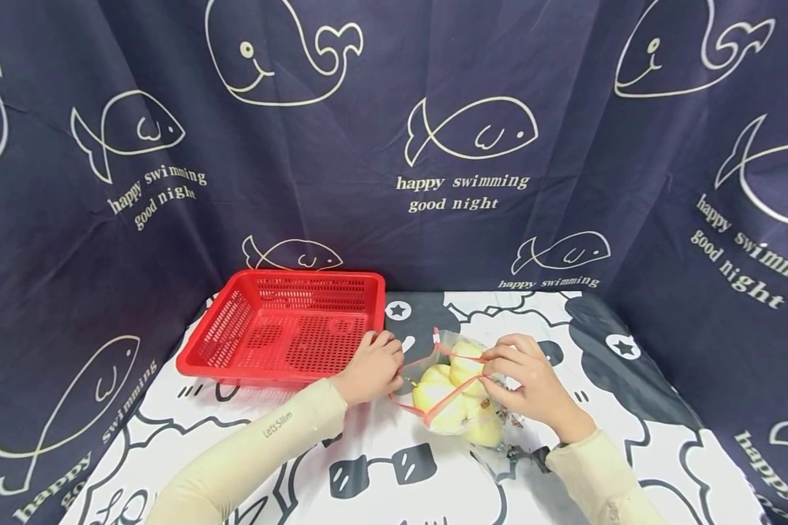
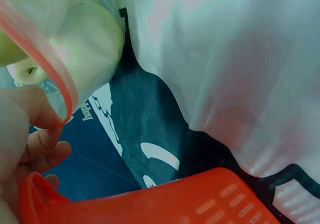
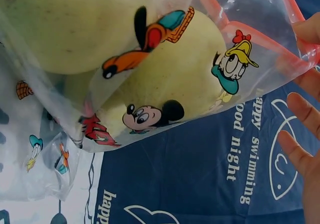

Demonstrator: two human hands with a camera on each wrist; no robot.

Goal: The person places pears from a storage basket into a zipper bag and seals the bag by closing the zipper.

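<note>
A clear zip bag (image 1: pixel 462 430) with red edging and printed cartoon figures sits on the table, its mouth spread apart. Several round, pale yellow-green fruits (image 1: pixel 435 394) fill it; a stem shows on one. My left hand (image 1: pixel 376 368) pinches the bag's red edge (image 2: pixel 64 86) on the left, between thumb and finger, close beside the red basket (image 1: pixel 282 375). On the opposite side, my right hand (image 1: pixel 522 379) pinches the red edging (image 3: pixel 272 46) between thumb and forefinger, with the other fingers spread loosely. The cartoon prints face the right wrist camera.
The perforated basket stands at the back left, its right rim next to my left hand. A white cloth (image 1: pixel 381 503) with black cartoon drawings covers the table. Dark blue curtains (image 1: pixel 368 160) with fish and whale drawings enclose the back and sides.
</note>
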